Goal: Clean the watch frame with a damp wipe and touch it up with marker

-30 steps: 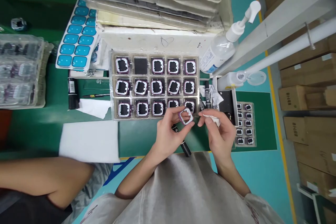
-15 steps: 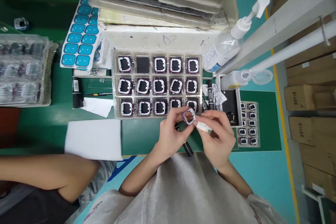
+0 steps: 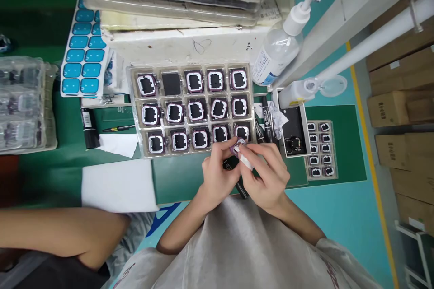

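Observation:
Over the front edge of the clear plastic tray [image 3: 134,113], my left hand [image 3: 217,178] pinches a small purple square frame [image 3: 234,147] with a white face. My right hand [image 3: 266,176] is closed on a folded white wipe [image 3: 246,161], its fingertips pressed against the frame and partly covering it. Similar purple parts with white rims and dark centres sit in the tray's pockets. One back-row pocket shows only a dark pad [image 3: 171,84]. Below the hands lies a black marker [image 3: 241,188], partly hidden by them.
Right of the tray stand a pump bottle [image 3: 276,54] and a small box [image 3: 307,137]. Left are a sheet of blue stickers [image 3: 75,56], a black marker [image 3: 90,131] and a white pad [image 3: 117,185]. A co-worker's arm [image 3: 61,230] reaches in at lower left.
My right hand has moved left onto the frame with the wipe, now covering more of it. The frame has tilted. The whole view has shifted slightly.

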Action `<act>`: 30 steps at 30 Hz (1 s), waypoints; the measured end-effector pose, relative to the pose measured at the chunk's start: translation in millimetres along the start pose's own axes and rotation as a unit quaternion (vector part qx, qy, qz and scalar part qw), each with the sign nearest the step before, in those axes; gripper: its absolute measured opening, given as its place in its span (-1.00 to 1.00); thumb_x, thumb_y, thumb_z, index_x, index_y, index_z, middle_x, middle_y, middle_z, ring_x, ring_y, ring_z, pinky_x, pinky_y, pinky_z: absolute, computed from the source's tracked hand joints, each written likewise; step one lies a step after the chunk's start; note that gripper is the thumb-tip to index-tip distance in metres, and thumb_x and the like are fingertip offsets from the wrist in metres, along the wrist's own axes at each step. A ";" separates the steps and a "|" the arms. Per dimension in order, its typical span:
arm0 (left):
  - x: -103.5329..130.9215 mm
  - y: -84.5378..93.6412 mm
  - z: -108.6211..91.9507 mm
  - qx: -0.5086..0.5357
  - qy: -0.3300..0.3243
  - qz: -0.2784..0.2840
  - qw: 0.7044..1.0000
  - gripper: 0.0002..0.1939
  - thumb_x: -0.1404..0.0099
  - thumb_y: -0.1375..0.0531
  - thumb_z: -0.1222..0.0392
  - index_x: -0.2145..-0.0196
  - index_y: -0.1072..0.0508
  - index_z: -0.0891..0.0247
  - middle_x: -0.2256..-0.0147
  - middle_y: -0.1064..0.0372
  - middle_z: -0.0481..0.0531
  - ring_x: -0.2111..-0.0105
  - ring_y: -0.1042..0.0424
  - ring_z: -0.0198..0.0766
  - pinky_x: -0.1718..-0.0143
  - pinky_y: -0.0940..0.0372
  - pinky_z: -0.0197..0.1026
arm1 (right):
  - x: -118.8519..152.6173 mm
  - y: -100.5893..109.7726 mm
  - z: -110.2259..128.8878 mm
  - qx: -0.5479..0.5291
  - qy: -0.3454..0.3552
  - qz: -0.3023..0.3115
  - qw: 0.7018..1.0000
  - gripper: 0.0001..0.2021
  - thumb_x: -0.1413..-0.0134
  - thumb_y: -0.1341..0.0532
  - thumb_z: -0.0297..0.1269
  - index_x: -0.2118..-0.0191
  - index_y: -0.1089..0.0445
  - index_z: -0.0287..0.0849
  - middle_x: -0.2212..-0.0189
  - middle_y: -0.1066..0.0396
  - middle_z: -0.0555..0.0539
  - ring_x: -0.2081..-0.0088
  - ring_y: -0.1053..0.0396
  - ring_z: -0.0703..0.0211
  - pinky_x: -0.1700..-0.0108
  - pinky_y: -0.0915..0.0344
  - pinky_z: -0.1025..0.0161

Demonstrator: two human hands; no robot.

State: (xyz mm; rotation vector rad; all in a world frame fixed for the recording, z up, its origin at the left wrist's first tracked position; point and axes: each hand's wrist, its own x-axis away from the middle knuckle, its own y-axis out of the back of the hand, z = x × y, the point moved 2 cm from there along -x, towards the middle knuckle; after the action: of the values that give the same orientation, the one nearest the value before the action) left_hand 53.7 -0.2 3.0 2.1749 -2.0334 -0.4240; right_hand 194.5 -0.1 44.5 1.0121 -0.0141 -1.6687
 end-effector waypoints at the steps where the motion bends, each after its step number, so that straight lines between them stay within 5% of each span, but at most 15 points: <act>1: 0.2 0.0 -0.4 -0.005 -0.001 0.001 1.000 -0.50 -0.39 -0.49 0.15 -0.21 -0.47 0.07 0.00 -0.77 0.03 0.09 -0.81 -0.10 0.07 -0.72 -0.11 | 0.8 -0.2 -0.1 0.009 0.003 -0.002 1.000 -0.44 -0.37 -0.34 -0.61 -0.31 -0.58 0.14 0.09 -0.64 -0.09 0.13 -0.60 -0.01 0.12 -0.66 -0.01; 18: 2.3 1.0 4.0 -0.046 -0.032 0.002 0.998 -0.51 -0.43 -0.44 0.18 -0.25 -0.48 0.08 -0.09 -0.74 0.08 0.07 -0.80 -0.10 0.05 -0.73 -0.11 | 10.4 -0.4 -8.3 0.029 0.062 0.011 0.998 -0.39 -0.47 -0.28 -0.55 -0.50 -0.41 0.07 0.03 -0.65 -0.17 0.04 -0.61 -0.09 0.12 -0.72 -0.04; 30: 2.7 1.6 1.3 -0.072 -0.070 -0.009 0.995 -0.52 -0.45 -0.44 0.21 -0.25 -0.47 0.12 -0.05 -0.76 0.10 0.13 -0.82 -0.10 0.12 -0.70 -0.17 | 10.0 -3.5 -1.7 0.060 0.098 0.042 0.992 -0.45 -0.48 -0.20 -0.56 -0.49 -0.39 -0.20 0.02 -0.63 -0.29 -0.03 -0.60 -0.13 0.06 -0.74 -0.06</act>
State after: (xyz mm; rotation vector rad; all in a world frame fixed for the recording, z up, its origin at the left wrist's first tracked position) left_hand 51.9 -2.9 1.9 2.1335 -1.9834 -0.7218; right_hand 192.7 -5.9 35.7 1.2480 -0.0272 -1.5007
